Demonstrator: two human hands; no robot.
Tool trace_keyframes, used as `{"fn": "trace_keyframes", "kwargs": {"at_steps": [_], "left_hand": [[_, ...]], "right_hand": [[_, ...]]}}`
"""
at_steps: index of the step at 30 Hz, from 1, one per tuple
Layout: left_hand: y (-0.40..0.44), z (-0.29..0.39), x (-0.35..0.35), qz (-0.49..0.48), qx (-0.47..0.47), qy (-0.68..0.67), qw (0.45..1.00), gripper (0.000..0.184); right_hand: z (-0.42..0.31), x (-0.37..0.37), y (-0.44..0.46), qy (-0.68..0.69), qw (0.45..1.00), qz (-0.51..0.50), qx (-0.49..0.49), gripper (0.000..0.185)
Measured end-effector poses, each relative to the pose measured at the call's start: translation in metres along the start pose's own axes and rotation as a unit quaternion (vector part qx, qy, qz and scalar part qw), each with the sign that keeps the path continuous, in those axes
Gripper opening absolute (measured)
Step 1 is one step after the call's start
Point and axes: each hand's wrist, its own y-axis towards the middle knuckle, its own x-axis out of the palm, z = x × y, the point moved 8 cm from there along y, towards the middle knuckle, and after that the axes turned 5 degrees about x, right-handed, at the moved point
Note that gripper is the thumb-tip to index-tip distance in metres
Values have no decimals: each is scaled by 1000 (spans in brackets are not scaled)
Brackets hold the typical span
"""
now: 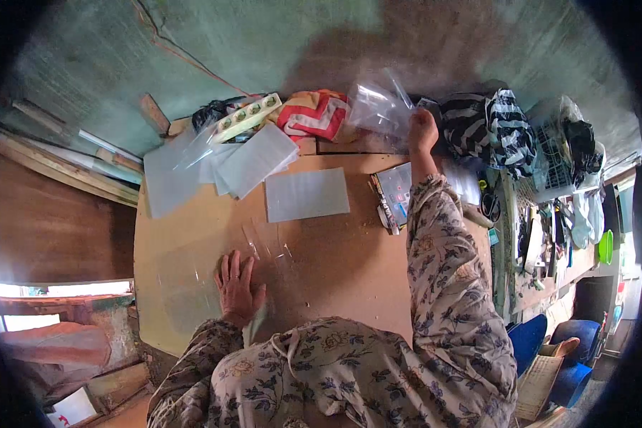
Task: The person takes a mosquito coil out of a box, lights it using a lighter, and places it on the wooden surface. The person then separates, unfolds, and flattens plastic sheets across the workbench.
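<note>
My left hand [240,289] lies with fingers spread on a clear plastic sheet [185,274] at the lower left of the tabletop [335,264]. Raised at the back right, my right hand [423,130] is closed on a clear plastic sheet [379,108], which hangs to its left. A frosted rectangular sheet [307,195] lies flat in the middle of the table. Further left, several more frosted sheets [255,160] overlap in a loose pile. Near my right sleeve is a small stack of printed packages [394,196].
A white power strip [248,118] and a red patterned cloth [312,114] lie along the back wall. Black-and-white striped bags [510,132] stand at the back right. Tools [549,228] hang at the right, beside a green container [605,247]. Wooden boards [64,167] border the left.
</note>
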Motion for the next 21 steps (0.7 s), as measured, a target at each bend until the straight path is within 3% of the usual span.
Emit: {"fn": "trace_keyframes", "kwargs": {"at_steps": [2, 6, 9, 10, 13, 19, 21], "left_hand": [[0, 1, -1, 4, 1, 1, 1000, 60], [0, 3, -3, 12, 9, 1, 1000, 61], [1, 2, -3, 12, 15, -7, 1000, 61], [1, 2, -3, 13, 14, -6, 1000, 61], [1, 4, -4, -2, 5, -1, 1000, 60], [2, 2, -3, -1, 10, 9, 1000, 59], [1, 0, -2, 10, 21, -6, 1000, 59]], "right_hand": [[-40, -10, -5, 0, 991, 20, -131, 13], [-58, 2, -10, -47, 989, -41, -134, 19], [-42, 46, -29, -167, 948, -251, -99, 41], [-40, 51, -33, -165, 948, -251, -100, 41], [-46, 71, -63, -334, 883, -243, -224, 49], [-35, 115, -67, -428, 823, -261, -268, 29], [-41, 116, -60, -404, 840, -262, -250, 25]]}}
